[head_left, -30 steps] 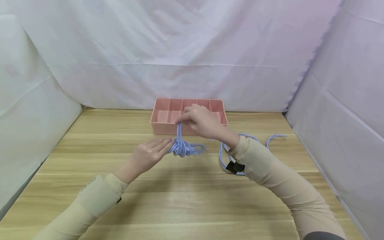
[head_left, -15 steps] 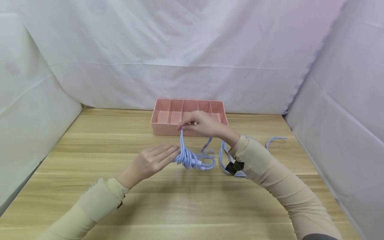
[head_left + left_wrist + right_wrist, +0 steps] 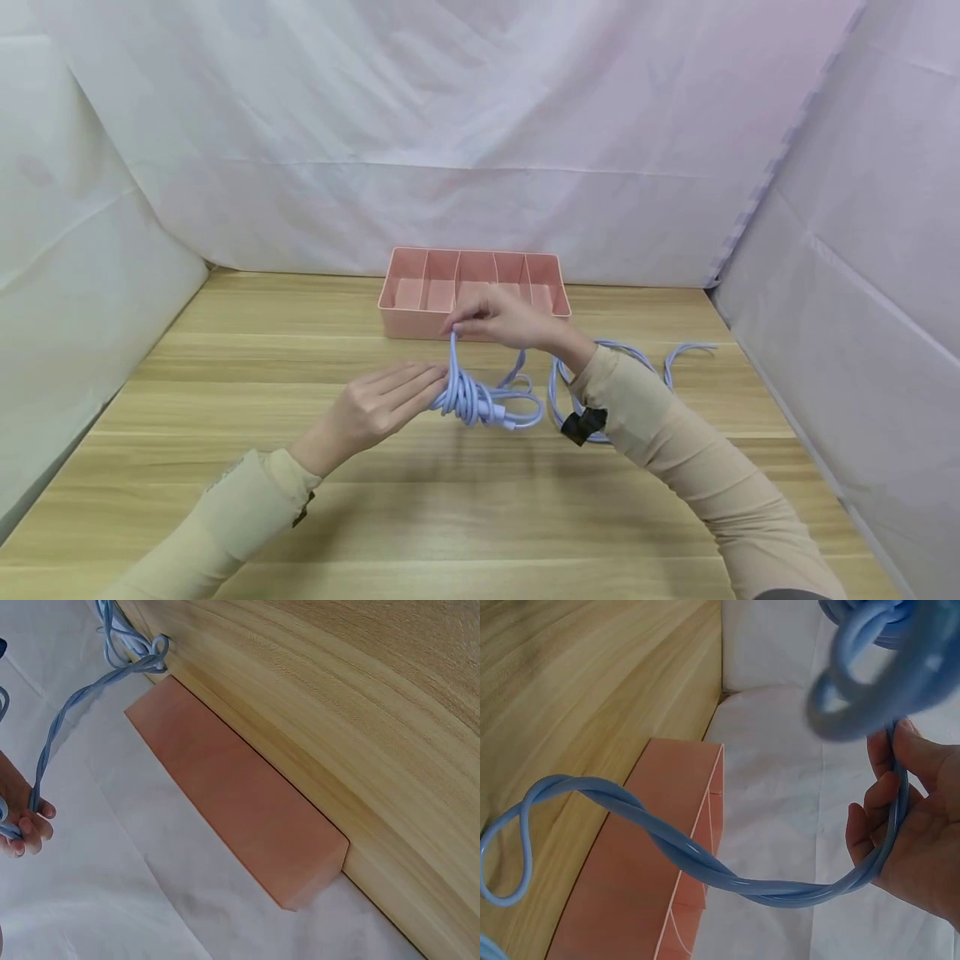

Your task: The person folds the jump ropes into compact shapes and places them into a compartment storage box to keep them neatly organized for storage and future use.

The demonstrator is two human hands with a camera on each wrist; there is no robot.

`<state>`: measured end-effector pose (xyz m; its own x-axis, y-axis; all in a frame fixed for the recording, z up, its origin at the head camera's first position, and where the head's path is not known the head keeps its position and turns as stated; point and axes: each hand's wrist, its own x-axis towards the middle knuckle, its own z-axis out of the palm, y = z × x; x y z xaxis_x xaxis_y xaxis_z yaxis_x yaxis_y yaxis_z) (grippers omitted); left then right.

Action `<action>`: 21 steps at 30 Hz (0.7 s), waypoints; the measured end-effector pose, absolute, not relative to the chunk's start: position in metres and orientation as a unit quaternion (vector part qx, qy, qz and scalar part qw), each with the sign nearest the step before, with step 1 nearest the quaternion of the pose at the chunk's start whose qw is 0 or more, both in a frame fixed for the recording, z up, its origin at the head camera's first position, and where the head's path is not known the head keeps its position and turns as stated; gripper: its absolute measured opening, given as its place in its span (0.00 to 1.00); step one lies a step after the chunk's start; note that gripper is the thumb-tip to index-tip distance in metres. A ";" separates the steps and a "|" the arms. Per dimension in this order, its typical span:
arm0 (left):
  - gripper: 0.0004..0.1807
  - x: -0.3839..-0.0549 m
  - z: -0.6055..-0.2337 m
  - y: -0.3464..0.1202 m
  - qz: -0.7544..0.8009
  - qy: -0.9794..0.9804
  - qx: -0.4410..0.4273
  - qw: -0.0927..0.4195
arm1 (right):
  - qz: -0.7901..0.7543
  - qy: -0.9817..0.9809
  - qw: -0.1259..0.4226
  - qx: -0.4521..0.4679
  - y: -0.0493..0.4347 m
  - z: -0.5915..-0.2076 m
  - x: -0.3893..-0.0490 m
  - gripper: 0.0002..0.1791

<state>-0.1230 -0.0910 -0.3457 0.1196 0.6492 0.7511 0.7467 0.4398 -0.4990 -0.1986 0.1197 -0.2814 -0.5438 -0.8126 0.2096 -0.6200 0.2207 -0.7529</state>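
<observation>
In the head view my left hand (image 3: 386,408) holds a coiled light-blue cable (image 3: 467,398) above the table, its fingers laid along the bundle's left side and the thumb hidden. A pale connector (image 3: 492,412) and loops stick out on the right. My right hand (image 3: 495,317) pinches strands rising from the bundle. Twisted strands of the cable (image 3: 697,859) hang from the right hand (image 3: 922,817) in the right wrist view, ending in a loop. The left wrist view also catches the right hand (image 3: 26,817) with these strands.
A pink divided box (image 3: 420,323) stands at the back of the wooden table (image 3: 450,517), just behind the hands. Another blue cable (image 3: 557,392) lies looped on the right, partly under the right forearm. White cloth (image 3: 465,125) encloses the back and sides.
Both hands and the bundle have moved slightly toward me. The twisted strands below the right hand have come into view, and the connector shows more clearly. In the last half second little has moved.
</observation>
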 end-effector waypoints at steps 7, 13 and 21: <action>0.12 -0.123 -0.343 -0.087 -0.095 -0.661 -0.511 0.541 | -0.438 0.769 0.132 -0.445 0.122 -0.287 -0.201 0.09; 0.11 -0.127 -0.344 -0.083 -0.163 -0.665 -0.488 0.541 | -0.478 0.769 0.209 -0.369 0.123 -0.303 -0.203 0.12; 0.11 -0.139 -0.351 -0.083 -0.200 -0.680 -0.451 0.543 | -0.558 0.732 0.231 -0.317 0.116 -0.329 -0.210 0.13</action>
